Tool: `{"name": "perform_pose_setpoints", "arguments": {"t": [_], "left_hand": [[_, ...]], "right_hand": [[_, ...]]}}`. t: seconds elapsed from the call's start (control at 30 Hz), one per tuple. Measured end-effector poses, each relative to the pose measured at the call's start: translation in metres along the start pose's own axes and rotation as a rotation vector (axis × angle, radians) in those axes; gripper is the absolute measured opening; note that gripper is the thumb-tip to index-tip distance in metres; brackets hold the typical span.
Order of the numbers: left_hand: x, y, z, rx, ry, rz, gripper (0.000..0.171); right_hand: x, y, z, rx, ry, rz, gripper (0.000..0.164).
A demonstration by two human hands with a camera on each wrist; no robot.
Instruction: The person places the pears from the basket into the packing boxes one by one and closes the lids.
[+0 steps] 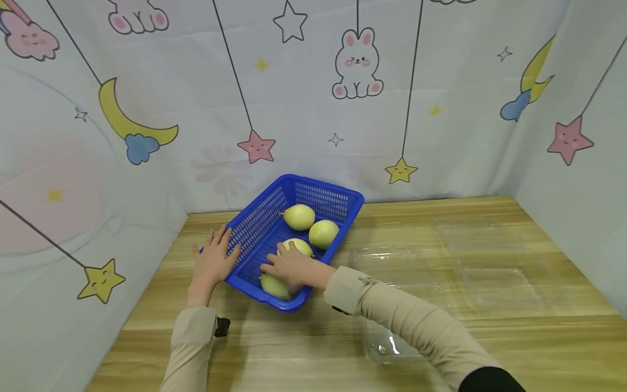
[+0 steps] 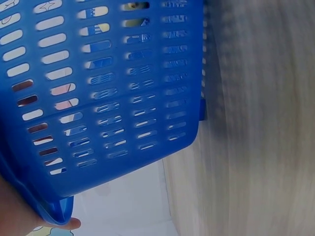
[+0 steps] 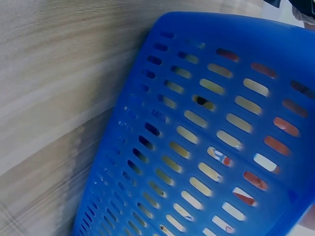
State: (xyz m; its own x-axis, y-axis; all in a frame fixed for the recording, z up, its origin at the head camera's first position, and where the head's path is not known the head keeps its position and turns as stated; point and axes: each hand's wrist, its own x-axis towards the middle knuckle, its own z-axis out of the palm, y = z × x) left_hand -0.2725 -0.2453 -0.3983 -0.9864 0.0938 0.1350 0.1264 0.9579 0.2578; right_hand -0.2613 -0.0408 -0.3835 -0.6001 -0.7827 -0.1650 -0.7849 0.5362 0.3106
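Note:
A blue perforated plastic basket stands at an angle on the table, with several pale yellow oval fruits inside. My left hand rests on its left rim with the fingers spread; the left wrist view shows a fingertip just past the rim's lip. Reaching over the right side, my right hand grips the front fruit from above, thumb side toward me. Its outer fingers lie against another fruit. Two more fruits, one at the back and one on the right, sit untouched.
Clear plastic containers lie on the right half of the wooden table, one partly behind the right forearm and another farther right. A printed white curtain borders the table at the back and sides.

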Motion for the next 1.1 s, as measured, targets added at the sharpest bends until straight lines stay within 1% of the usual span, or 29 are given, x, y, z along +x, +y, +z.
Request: {"name": "perform_pose_setpoints", "arguments": {"t": [0.1, 0.27, 0.53, 0.77, 0.9, 1.1], "left_hand": [[-0.001, 0.0, 0.0, -0.001, 0.001, -0.004, 0.058], [-0.001, 0.0, -0.001, -0.007, -0.002, -0.006, 0.058], [0.0, -0.002, 0.002, -0.004, 0.01, 0.005, 0.057], [0.001, -0.002, 0.002, -0.004, 0.005, 0.008, 0.057], [0.001, -0.002, 0.003, -0.006, 0.001, 0.008, 0.058], [0.0, -0.002, 0.002, -0.015, 0.008, 0.009, 0.057]], "right_hand": [[-0.002, 0.002, -0.005, 0.021, 0.002, -0.008, 0.08], [-0.007, 0.007, -0.015, 0.04, 0.029, -0.022, 0.085], [-0.015, 0.011, -0.024, 0.079, 0.057, -0.016, 0.085], [-0.032, 0.02, -0.032, 0.104, 0.146, -0.036, 0.087], [-0.045, 0.028, -0.04, 0.106, 0.192, -0.035, 0.087], [-0.065, 0.04, -0.047, 0.099, 0.287, -0.025, 0.084]]}}
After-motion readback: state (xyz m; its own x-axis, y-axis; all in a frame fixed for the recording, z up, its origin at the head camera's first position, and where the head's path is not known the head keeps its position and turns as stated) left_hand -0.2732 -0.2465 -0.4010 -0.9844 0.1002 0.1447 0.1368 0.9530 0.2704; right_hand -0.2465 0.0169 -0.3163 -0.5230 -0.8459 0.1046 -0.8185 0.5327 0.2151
